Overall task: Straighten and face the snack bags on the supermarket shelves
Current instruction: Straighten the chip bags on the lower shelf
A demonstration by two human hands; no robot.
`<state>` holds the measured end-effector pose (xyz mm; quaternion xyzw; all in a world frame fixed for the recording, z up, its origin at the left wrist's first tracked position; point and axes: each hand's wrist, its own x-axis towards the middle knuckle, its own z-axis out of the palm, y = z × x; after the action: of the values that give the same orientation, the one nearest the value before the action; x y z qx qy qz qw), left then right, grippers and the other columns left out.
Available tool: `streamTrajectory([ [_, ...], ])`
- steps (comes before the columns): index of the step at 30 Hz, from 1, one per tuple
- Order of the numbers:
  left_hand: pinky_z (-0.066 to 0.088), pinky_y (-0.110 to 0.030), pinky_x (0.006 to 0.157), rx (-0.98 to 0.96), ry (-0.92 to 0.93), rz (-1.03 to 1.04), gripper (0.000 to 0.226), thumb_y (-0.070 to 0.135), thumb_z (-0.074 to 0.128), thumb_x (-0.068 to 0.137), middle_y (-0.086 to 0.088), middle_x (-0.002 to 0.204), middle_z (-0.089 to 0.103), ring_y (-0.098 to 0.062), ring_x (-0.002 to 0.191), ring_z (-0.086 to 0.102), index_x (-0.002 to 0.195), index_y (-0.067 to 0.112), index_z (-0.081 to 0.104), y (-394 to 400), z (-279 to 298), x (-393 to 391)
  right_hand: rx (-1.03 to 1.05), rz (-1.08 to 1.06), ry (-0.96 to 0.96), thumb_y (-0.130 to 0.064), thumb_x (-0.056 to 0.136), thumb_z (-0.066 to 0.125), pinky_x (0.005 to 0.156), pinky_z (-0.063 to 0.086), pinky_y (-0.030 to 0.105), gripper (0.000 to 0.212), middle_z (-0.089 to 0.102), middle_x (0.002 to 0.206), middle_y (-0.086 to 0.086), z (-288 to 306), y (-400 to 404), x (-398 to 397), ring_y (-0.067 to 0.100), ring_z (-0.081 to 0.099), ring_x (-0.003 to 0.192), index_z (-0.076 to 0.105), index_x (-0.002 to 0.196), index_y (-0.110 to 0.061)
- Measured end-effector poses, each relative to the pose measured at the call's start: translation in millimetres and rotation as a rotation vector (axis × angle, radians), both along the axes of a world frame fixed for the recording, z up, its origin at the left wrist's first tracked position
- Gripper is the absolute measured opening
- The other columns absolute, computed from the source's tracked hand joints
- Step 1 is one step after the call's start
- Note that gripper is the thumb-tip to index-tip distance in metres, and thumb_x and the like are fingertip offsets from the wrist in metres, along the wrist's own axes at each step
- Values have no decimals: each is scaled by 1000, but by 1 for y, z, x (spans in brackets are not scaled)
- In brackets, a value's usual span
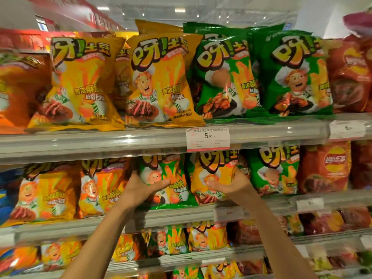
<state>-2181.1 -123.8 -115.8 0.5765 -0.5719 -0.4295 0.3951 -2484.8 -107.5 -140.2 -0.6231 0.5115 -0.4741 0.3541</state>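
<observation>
On the second shelf (173, 217) a green snack bag (173, 174) stands beside a yellow snack bag (213, 170). My left hand (141, 188) grips the green bag at its left side, thumb across the front. The yellow bag's lower right is held by my right hand (231, 184), thumb on its face. Both bags stand upright and face forward. The top shelf (120, 141) carries two yellow bags (84, 81) (161, 81) leaning slightly, and two green bags (225, 73) (296, 73).
Orange bags (100, 188) and yellow bags (48, 196) fill the left of the second shelf, a green bag (273, 172) and red chip bags (326, 168) the right. A price tag (208, 137) hangs on the top shelf rail. Lower shelves hold more snack bags (207, 236).
</observation>
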Motion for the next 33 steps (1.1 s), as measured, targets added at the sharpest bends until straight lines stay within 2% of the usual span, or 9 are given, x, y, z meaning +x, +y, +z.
streamTrajectory([
  [3,51,-41,102,39,22,-111,62,43,91,57,6,103,77,-10,98,72,111,21,70,1,-3,-1,19,12,26,-16,80,86,82,52,13,32,78,89,7,2,0,-2,8,74,91,70,103,0],
  [6,53,-41,99,84,62,-106,51,39,92,59,4,97,78,-12,94,74,102,19,75,3,-1,-1,22,12,55,-22,80,87,87,52,15,37,79,98,6,7,5,-1,10,73,98,71,109,-6],
  [14,53,-28,82,44,162,-33,55,37,93,59,3,97,78,-10,91,74,106,17,72,13,8,-1,66,-78,59,-40,70,92,68,48,2,40,73,91,-31,24,13,7,-17,66,86,67,101,-39],
  [18,51,-38,92,58,147,-35,69,53,94,51,2,97,78,-15,96,72,106,18,72,20,17,5,143,-44,49,-46,69,90,89,55,26,45,78,96,-17,35,13,3,-2,72,93,74,106,-28],
  [22,48,-36,84,68,129,-67,61,48,91,57,5,96,78,-17,99,68,107,18,72,27,20,9,200,-13,67,-49,66,90,79,48,19,30,77,83,-20,40,25,-6,-6,70,83,74,85,-33],
  [27,43,-50,107,105,93,-97,84,53,94,43,-1,108,76,-26,113,64,115,18,68,33,17,13,222,3,80,-61,53,91,64,49,9,42,74,79,-23,36,56,-27,-11,68,74,74,85,-38],
  [29,45,-48,103,88,97,-102,74,50,96,49,1,104,77,-25,110,65,112,21,69,36,15,13,272,5,101,-62,52,91,64,55,12,49,75,87,-25,35,67,-36,-7,70,81,72,96,-50],
  [31,50,-41,91,60,107,-78,65,46,93,55,2,99,78,-22,103,67,110,22,69,37,12,11,321,10,131,-63,49,93,74,59,25,61,76,92,-20,34,75,-44,0,72,87,72,102,-42],
  [33,51,-39,83,32,119,-50,63,45,91,56,1,96,78,-22,98,69,110,21,69,37,8,7,339,15,203,-66,48,92,68,57,20,59,75,83,-19,31,83,-48,-2,70,80,71,93,-34],
])
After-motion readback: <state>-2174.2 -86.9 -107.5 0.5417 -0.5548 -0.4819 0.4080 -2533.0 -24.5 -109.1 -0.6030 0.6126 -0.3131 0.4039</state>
